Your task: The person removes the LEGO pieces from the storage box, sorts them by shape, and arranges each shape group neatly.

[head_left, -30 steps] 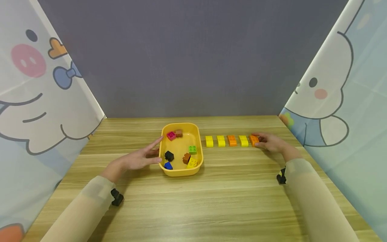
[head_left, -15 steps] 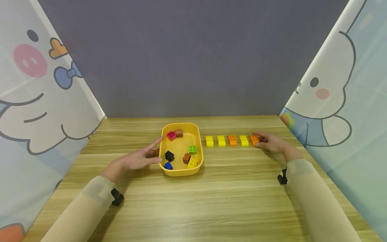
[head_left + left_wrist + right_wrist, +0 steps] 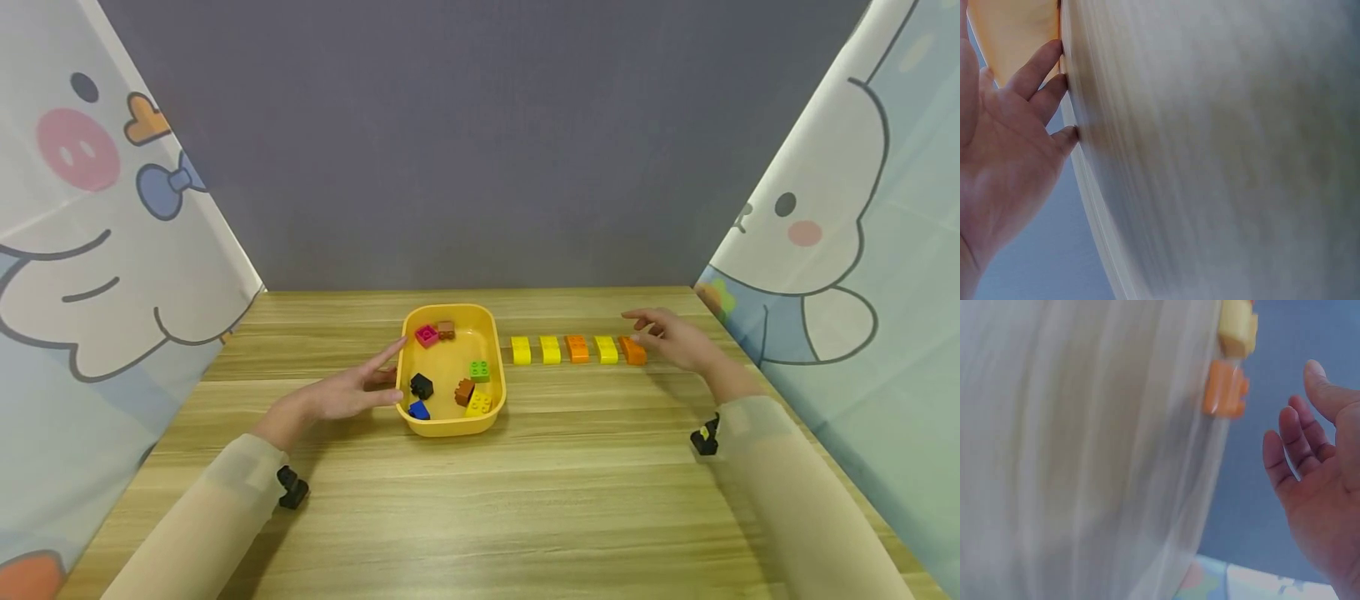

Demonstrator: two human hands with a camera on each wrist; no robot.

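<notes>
My left hand [image 3: 341, 395] rests with spread fingers against the left side of a yellow tray [image 3: 450, 428]; in the left wrist view its fingertips [image 3: 1054, 47] are right at the tray wall. My right hand [image 3: 678, 342] is raised just above the right end of a row of toy building bricks, fingers apart and holding nothing. The nearest brick is orange [image 3: 634, 351], sitting slightly turned on the table; the right wrist view shows this orange brick [image 3: 1225, 389] apart from the hand. Left of it stand a yellow brick [image 3: 606, 350], another orange brick [image 3: 577, 349] and two more yellow ones.
Inside the tray lie a pink brick [image 3: 427, 336], a green brick [image 3: 479, 372], a black brick [image 3: 422, 386], a blue brick [image 3: 418, 411], a yellow brick [image 3: 478, 404] and two brown ones. A dark panel [image 3: 472, 150] rises behind the wooden table [image 3: 465, 517], with printed cloths at both sides.
My right hand has let go of the last orange brick and lifted up and slightly right. That brick stays in the row. The left hand keeps its place at the tray.
</notes>
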